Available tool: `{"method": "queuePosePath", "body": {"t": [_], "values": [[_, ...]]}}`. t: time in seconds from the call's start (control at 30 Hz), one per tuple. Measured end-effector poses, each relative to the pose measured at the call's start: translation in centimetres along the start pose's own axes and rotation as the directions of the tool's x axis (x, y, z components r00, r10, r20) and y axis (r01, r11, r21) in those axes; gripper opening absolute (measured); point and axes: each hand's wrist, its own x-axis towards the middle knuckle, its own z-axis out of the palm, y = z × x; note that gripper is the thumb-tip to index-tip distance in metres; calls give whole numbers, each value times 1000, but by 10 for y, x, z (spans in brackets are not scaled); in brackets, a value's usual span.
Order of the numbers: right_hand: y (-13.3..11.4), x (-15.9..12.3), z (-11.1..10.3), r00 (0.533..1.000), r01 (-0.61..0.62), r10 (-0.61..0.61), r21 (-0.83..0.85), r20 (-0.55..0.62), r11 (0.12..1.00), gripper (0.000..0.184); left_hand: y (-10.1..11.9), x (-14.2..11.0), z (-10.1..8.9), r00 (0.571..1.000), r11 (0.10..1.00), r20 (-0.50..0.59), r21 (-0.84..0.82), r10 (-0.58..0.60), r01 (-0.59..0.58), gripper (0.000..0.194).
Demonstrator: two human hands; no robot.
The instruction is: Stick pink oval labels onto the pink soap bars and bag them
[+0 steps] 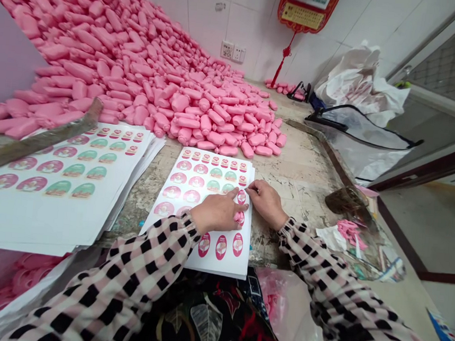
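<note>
A white sheet of stickers [208, 161] lies on top of a small stack in front of me. My left hand [216, 212] rests across its right side, forefinger stretched towards a red oval sticker [241, 197]. Under its curled fingers shows part of a small pink bottle-shaped piece [239, 217], mostly hidden. From the right, my right hand [266, 201] reaches the sheet's edge. Its thumb and forefinger are pinched together at that oval sticker. More red oval stickers [221, 247] line the lower part of the sheet, below my left wrist.
A big heap of pink bottle-shaped pieces [141, 67] covers the back and left of the worn table [287, 170]. Another sticker stack [48, 218] lies left, beneath a wooden strip [34, 143]. Pink scraps [351, 233] and a clear plastic bag [362, 134] are at right.
</note>
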Motion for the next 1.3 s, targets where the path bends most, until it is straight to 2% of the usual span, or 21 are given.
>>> {"method": "queuePosePath", "body": {"t": [0.2, 0.33, 0.47, 0.57, 0.7, 0.9, 1.17, 1.3], "values": [[5, -6, -9, 998, 7, -5, -20, 66, 1000, 11, 1, -2, -1, 1000, 1000, -1, -18, -2, 2, 60], [10, -8, -14, 992, 51, -53, 20, 115, 999, 10, 1, -2, 0, 1000, 999, -1, -35, -6, 5, 59], [7, -6, -16, 988, 75, -74, -4, 135, 997, 19, 1, -3, -1, 1000, 999, 23, -40, -5, 6, 59], [1, -5, -17, 992, 28, -22, -50, 127, 998, 24, 2, -2, -4, 999, 999, 39, -43, -13, 15, 59], [-8, -7, -17, 991, -70, 80, -97, 105, 993, 22, 2, 1, -6, 997, 999, 74, -36, -35, 38, 61], [-21, -7, -21, 982, -153, 168, -160, 87, 975, 19, 3, 3, -5, 996, 999, 78, -2, -45, 45, 63], [-31, -5, -29, 985, -153, 161, -126, 56, 980, 18, 3, 3, -4, 1000, 998, 17, -54, -16, 17, 60], [-25, -6, -37, 984, -176, 175, -68, -20, 982, 23, 0, -2, 1, 1000, 995, -8, -95, -24, 23, 59]]}}
